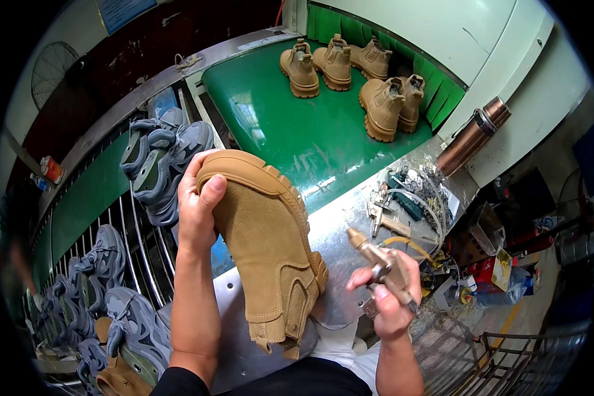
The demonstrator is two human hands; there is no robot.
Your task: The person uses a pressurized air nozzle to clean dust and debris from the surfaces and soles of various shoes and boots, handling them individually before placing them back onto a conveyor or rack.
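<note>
My left hand (197,198) grips a tan suede boot (267,251) by its toe, holding it upside down with the lugged sole turned toward the right and the ankle opening near my lap. My right hand (389,297) holds a brass-coloured air gun (376,257) with its nozzle pointing up and left toward the boot's heel, a short gap away from it. A yellow hose runs off the air gun to the right.
Several more tan boots (366,76) stand on the green conveyor belt (277,125) ahead. Grey-blue shoes (162,155) hang on a metal rack at left. Tools and coiled hoses (409,191) litter the metal bench, with a copper flask (472,135) beside it.
</note>
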